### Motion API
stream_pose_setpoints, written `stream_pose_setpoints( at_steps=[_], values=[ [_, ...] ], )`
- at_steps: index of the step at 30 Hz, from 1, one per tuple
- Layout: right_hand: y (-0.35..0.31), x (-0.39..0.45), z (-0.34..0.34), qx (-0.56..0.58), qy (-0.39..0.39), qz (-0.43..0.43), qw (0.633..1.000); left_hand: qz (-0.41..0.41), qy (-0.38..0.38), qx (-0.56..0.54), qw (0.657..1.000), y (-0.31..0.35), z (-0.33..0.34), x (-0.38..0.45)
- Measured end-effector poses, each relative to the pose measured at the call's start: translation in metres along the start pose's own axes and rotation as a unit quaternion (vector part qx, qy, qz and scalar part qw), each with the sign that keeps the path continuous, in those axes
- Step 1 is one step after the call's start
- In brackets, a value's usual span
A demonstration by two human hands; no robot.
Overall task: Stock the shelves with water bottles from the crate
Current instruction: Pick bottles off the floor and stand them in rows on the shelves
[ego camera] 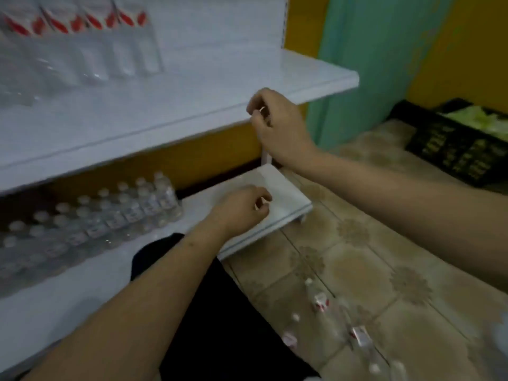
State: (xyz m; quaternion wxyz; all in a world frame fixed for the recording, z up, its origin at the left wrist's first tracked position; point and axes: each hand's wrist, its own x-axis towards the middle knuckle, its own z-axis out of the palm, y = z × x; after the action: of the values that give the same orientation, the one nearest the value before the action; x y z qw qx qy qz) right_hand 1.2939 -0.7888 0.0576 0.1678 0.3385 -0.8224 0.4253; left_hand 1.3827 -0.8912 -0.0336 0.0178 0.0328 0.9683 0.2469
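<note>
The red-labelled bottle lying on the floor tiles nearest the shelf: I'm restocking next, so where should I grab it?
Probably grip the red-labelled bottle round its middle, at the label, coming from above: it lies on its side on the floor, leaving its upper side open. Blur hides finer shape.

2 shelves (170, 86), 1 black crate (453, 144), approx 3 loose bottles on floor (320, 299), 2 hands; shelved bottles (110, 215) too blurred to count.
</note>
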Motion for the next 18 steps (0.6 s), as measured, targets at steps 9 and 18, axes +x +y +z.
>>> stream_pose_setpoints(
  at_steps=[9,18],
  values=[
    [0.216,-0.189,0.036,-0.055,-0.125,0.349,0.927,-0.087,-0.436,0.140,0.885,0.016,0.202,0.033],
    [0.280,-0.384,0.158,-0.031,-0.389,0.613,0.687,-0.153,-0.500,0.116,0.844,-0.042,0.268,0.004]
  ],
)
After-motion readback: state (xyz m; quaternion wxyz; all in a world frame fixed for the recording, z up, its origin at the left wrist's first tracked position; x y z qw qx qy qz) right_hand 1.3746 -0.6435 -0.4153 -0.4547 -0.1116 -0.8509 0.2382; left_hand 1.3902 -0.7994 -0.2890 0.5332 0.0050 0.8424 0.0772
